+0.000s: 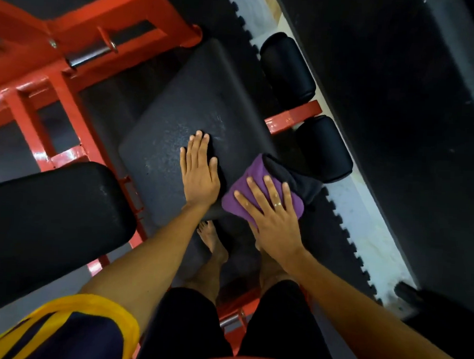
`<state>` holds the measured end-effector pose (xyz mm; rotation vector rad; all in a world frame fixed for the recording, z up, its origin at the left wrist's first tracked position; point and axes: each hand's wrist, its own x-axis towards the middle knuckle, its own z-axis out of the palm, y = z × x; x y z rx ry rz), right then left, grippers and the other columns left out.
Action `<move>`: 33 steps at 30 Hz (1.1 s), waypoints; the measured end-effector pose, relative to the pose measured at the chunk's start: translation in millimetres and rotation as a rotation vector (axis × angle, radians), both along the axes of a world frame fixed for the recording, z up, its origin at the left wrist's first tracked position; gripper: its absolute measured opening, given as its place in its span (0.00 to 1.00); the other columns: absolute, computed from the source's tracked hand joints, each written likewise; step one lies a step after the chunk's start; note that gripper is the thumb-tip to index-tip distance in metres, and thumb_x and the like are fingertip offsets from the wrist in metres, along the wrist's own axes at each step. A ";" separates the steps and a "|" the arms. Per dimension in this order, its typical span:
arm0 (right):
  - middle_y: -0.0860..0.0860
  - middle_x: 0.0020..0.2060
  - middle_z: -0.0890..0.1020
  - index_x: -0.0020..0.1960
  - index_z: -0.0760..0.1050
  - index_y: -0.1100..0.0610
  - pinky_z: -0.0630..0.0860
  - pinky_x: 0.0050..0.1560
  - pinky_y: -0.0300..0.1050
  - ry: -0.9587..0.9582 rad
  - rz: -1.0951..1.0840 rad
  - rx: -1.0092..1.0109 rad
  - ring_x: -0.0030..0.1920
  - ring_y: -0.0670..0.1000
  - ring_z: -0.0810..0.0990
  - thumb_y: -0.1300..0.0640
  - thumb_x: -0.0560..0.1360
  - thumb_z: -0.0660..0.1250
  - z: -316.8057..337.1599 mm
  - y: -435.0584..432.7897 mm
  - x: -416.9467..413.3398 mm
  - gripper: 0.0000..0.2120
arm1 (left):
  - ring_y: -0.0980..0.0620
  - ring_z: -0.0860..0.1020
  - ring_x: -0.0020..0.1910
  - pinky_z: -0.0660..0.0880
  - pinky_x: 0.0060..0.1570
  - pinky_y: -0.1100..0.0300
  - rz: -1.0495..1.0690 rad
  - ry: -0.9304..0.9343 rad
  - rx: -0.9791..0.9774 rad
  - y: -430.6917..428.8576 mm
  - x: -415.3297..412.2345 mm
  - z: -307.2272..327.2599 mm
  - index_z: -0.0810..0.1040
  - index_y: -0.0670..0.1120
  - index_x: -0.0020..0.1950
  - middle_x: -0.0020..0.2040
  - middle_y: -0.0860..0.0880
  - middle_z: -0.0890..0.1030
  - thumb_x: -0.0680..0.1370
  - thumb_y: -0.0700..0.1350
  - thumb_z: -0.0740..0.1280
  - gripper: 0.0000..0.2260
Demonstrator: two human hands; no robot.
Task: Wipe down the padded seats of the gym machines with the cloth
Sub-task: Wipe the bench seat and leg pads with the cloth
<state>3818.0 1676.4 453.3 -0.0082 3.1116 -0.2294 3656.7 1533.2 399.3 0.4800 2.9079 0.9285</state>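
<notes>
seat [195,115]: black pad | left hand [200,175]: flat on the seat by its near edge, grip apart, fingers straight | right hand [272,216]: presses the cloth, grip apart, fingers spread | cloth [255,169]: purple and black, on the seat's near right corner | rollers [324,148]: two, black, right of the seat | frame [71,90]: red, left of the seat

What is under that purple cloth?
The purple cloth covers the near right corner of the grey padded seat, with the right hand pressed flat on top. The seat surface beneath it is hidden, so I cannot tell whether it is clean.
</notes>
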 end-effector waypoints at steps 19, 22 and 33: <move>0.54 0.83 0.52 0.83 0.55 0.48 0.50 0.80 0.65 -0.057 0.091 -0.116 0.82 0.62 0.46 0.49 0.79 0.68 2.2 33.7 -97.4 0.37 | 0.48 0.53 0.82 0.46 0.81 0.49 0.295 -0.091 0.032 15.2 -55.9 3.8 0.62 0.45 0.81 0.82 0.45 0.59 0.84 0.49 0.54 0.24; 0.55 0.82 0.56 0.81 0.62 0.49 0.53 0.79 0.67 -0.041 0.120 -0.105 0.82 0.63 0.49 0.52 0.78 0.70 1.5 27.6 -158.2 0.34 | 0.48 0.58 0.80 0.49 0.80 0.49 0.338 -0.107 0.100 14.2 -58.9 0.8 0.67 0.44 0.77 0.80 0.45 0.64 0.83 0.46 0.57 0.22; 0.54 0.83 0.53 0.83 0.57 0.48 0.50 0.80 0.65 -0.110 0.150 -0.116 0.82 0.62 0.47 0.43 0.80 0.63 16.4 35.0 -212.5 0.34 | 0.40 0.71 0.65 0.65 0.69 0.45 0.502 -0.139 0.131 26.4 -97.3 21.8 0.74 0.41 0.59 0.63 0.42 0.75 0.76 0.49 0.61 0.16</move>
